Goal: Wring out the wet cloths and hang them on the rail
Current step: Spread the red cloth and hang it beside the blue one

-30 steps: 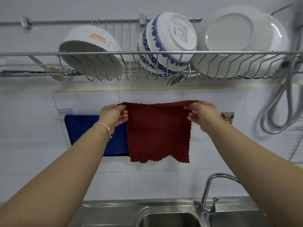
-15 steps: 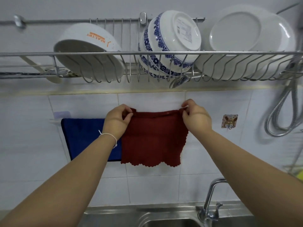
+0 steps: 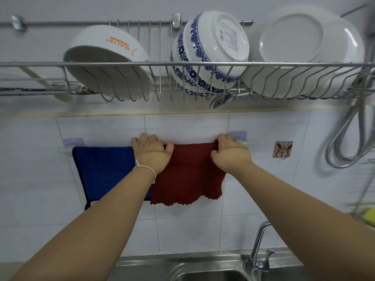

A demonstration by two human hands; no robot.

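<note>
A dark red cloth point(image 3: 188, 175) hangs flat against the tiled wall, its top edge draped over the white rail point(image 3: 64, 150). My left hand point(image 3: 151, 154) grips the cloth's upper left corner at the rail. My right hand point(image 3: 230, 154) grips its upper right corner, fingers curled over the rail. A blue cloth point(image 3: 105, 171) hangs on the rail just to the left, touching the red one; my left forearm hides its right edge.
A wire dish rack point(image 3: 182, 64) with two bowls and plates hangs right above the rail. A rabbit hook point(image 3: 282, 149) sticks to the tiles at right, beside a looped metal hose point(image 3: 345, 142). Below are the steel sink point(image 3: 203, 274) and tap point(image 3: 258, 248).
Both hands carried the red cloth toward the wall and laid its top edge over the rail; the cloth now hangs down from it beside the blue one.
</note>
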